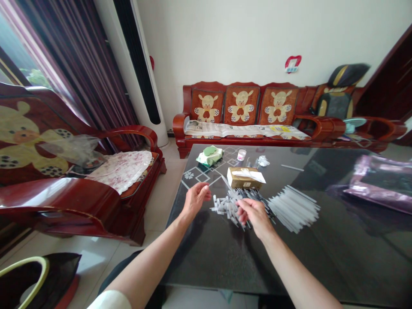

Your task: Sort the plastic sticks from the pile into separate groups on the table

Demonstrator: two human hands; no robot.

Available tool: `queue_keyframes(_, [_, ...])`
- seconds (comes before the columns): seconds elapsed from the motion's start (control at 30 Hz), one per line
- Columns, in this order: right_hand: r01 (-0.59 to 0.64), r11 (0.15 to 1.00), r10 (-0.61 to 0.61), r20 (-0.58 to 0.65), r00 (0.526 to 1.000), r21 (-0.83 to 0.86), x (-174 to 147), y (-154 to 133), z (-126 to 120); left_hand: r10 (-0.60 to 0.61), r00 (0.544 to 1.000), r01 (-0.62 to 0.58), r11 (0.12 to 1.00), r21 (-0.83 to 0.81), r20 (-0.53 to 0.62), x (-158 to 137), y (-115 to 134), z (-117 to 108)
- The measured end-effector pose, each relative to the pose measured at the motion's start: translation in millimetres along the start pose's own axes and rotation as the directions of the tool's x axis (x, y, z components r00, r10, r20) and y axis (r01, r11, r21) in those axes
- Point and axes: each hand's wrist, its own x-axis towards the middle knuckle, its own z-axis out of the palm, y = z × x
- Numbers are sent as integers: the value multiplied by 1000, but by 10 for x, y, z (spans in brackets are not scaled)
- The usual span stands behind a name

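My left hand [195, 199] hovers over the table just left of a heap of small translucent caps [222, 206]. Its fingers are curled in with the thumb against them; what they hold, if anything, is too small to make out. My right hand [252, 213] is at the right side of the heap, fingertips pinched together. Whatever lies in that pinch is hidden. Thin dark rods [265, 201], resembling pen refills, lie behind and beside the right hand, partly covered by it. To the right, whitish translucent tubes [294, 209] are spread side by side in a bundle.
A tissue box [245, 179] stands just behind the heap. Farther back are a green wipes pack [210, 155], a small white cup [241, 155], crumpled tissue [263, 160] and a single tube [292, 168]. A purple plastic package [380, 182] lies at the right. Wooden seats surround the dark table [206, 262].
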Motion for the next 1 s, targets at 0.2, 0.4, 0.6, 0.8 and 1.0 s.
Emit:
queue_keyframes(0.2, [-46,999,47,-75,996,20,30,-8,-127,179,951,-305,689,657,253,9,-172,-26])
queue_keyframes(0.4, [-54,999,54,-49,997,1,16,34,-85,67,831,-550,244,799,552,-242,-311,299])
queue_keyframes(0.6, [-68,998,68,-23,997,5,19,35,-84,74,781,-624,116,772,620,-200,-365,287])
queue_keyframes(0.8, [-72,997,72,-8,997,2,13,36,-91,141,822,-567,290,771,552,-193,-385,269])
queue_keyframes(1.0, [-59,998,59,48,997,-4,-4,-16,-109,103,964,-207,869,450,245,-72,-258,148])
